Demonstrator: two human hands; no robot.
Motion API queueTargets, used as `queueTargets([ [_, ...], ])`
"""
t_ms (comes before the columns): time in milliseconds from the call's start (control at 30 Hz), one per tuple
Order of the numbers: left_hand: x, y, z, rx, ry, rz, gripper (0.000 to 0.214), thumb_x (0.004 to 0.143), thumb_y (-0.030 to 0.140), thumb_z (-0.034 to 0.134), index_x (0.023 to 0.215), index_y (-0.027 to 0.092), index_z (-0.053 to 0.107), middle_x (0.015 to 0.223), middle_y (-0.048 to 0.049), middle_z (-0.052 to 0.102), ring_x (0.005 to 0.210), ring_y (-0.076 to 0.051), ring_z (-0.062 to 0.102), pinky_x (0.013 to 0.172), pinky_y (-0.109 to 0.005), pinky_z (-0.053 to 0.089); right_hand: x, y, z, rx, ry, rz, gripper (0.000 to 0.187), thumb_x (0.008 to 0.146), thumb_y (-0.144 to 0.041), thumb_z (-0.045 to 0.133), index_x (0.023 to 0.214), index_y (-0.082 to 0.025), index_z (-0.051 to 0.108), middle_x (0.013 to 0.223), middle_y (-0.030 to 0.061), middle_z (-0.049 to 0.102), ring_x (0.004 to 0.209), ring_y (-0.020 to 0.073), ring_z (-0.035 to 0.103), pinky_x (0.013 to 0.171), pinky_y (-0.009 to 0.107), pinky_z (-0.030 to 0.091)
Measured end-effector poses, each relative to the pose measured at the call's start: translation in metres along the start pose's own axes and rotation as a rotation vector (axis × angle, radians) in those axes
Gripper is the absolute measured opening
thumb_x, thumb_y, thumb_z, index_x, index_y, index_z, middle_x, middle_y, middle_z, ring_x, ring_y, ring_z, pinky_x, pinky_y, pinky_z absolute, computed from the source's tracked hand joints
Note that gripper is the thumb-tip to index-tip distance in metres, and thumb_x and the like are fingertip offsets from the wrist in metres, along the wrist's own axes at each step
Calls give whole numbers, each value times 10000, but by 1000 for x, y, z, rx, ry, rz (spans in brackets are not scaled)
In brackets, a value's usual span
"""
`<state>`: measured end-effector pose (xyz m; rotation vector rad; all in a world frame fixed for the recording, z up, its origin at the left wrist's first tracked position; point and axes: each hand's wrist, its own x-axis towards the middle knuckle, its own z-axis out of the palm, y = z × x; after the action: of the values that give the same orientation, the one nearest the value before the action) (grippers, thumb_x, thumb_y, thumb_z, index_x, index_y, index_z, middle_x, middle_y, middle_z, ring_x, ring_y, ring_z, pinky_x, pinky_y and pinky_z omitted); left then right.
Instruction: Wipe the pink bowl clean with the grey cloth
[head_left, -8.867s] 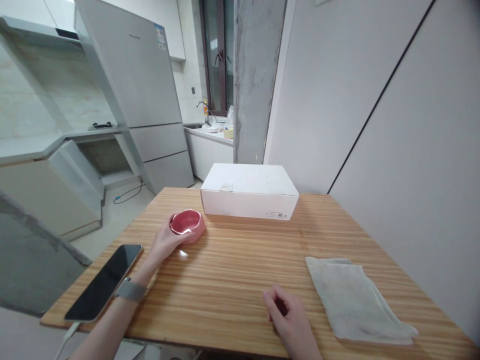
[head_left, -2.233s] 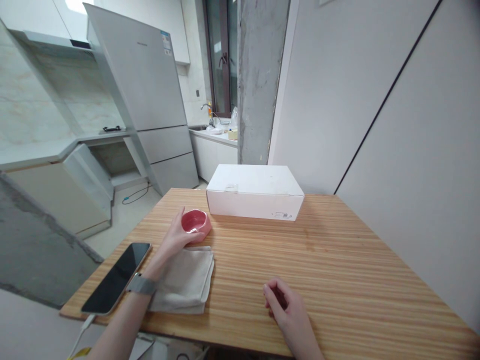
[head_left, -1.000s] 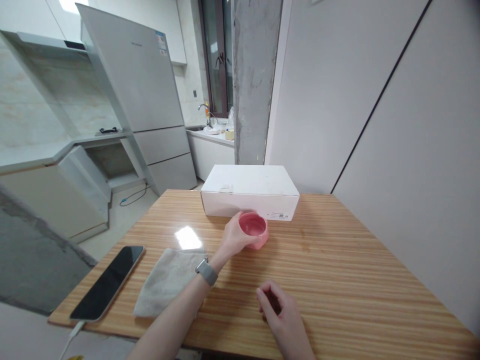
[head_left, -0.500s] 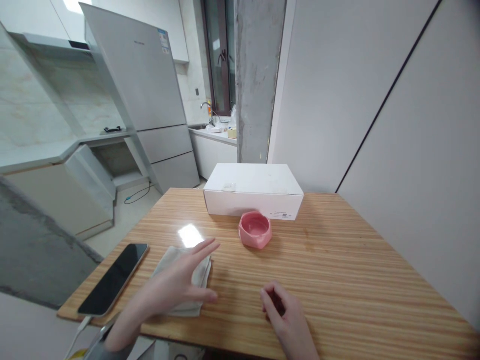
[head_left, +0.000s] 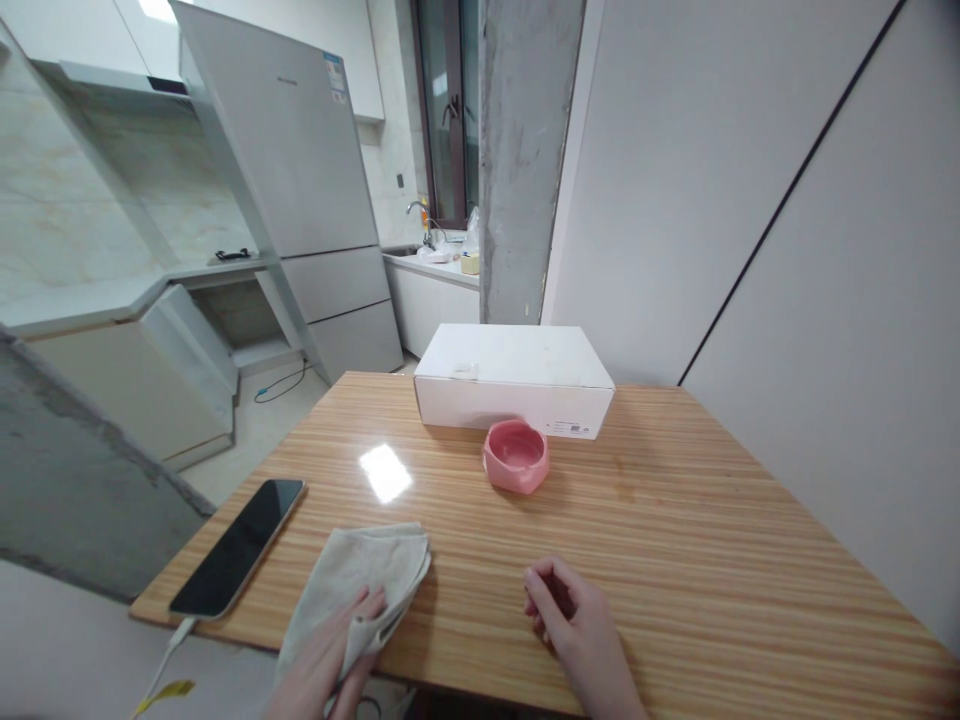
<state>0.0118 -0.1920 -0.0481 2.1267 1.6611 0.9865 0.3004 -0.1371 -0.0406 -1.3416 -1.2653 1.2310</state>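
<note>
A folded pale grey-green cloth (head_left: 356, 570) lies at the front left of the wooden table, its near part drawn over the front edge. My left hand (head_left: 341, 640) grips it, with the fingers on top and a fold bunched up between fingers and thumb. To the right, my right hand (head_left: 570, 610) rests on the tabletop, its fingers curled in and nothing seen in them. Farther back stands a pink faceted bowl (head_left: 516, 457), apart from both hands; no contents show in it.
Behind the bowl sits a long white box (head_left: 514, 380). A black phone (head_left: 238, 550) with a white charging cable (head_left: 169, 655) lies at the table's left edge. The wooden table (head_left: 690, 530) meets a white wall panel (head_left: 810, 300) on the right.
My left hand has come down and back toward me, closing on the cloth. The cloth has shifted nearer, with a fold pulled up. My right hand stays in place.
</note>
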Motion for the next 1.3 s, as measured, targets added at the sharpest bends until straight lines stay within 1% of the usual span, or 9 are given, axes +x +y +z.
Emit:
queueTargets([
  [100,23,32,7,-232,59,-238,360,905,417,480,1184,276,657,1195,-10,679,1159,-251,597,1015,-363,454,1,-8,0,246,-111,163,502,717,-655,626,740,-154,622,626,38,643,474,133,576,440,237,429],
  [200,43,64,26,-394,-12,-255,385,924,421,450,1170,219,666,1160,-54,695,1112,-264,626,932,-358,520,1,-22,-1,599,-262,322,487,740,-558,673,978,-133,663,917,132,731,786,227,710,746,360,545],
  [300,53,84,57,-432,-87,-24,370,948,305,427,1269,215,589,1255,-75,640,1195,-229,571,1010,-346,460,1,-34,-3,869,-398,427,449,799,-498,640,1037,-118,655,1024,150,726,939,248,700,922,402,492],
  [433,57,92,96,-255,-222,546,488,898,183,488,1384,206,442,1335,-94,577,1266,-212,503,1078,-368,390,4,-38,-9,966,-248,603,329,780,-403,698,909,-101,676,852,116,759,888,245,716,860,351,539],
  [533,61,99,105,-143,-300,680,583,886,261,535,1430,159,351,1404,-121,502,1338,-242,407,1122,-413,323,3,-38,-17,987,-170,706,233,757,-312,728,786,-88,673,753,119,757,846,254,728,802,330,570],
  [700,88,116,81,-352,-450,548,524,839,341,625,1337,244,493,1408,-71,508,1319,-248,440,1118,-388,341,4,-40,-32,980,-62,695,135,714,-178,746,804,-101,680,729,91,765,828,255,738,798,333,586],
  [867,166,100,75,-541,-17,146,513,788,268,673,1279,224,534,1358,-97,531,1272,-262,469,1090,-432,344,13,-43,-58,915,166,655,201,755,-117,701,953,-111,666,789,95,777,778,237,747,804,334,593],
  [1000,216,79,93,-644,-122,55,868,514,292,875,1287,180,498,1309,-141,540,1222,-310,491,1049,-461,361,24,-38,-84,890,268,604,257,760,-109,694,1012,-114,643,793,99,778,746,249,749,801,368,600],
  [1300,220,81,104,-754,-163,27,786,496,237,869,1207,206,534,1185,-73,631,1074,-238,594,940,-368,450,58,-52,-113,705,635,315,267,731,-127,674,993,-177,663,888,63,775,801,246,743,772,375,613],
])
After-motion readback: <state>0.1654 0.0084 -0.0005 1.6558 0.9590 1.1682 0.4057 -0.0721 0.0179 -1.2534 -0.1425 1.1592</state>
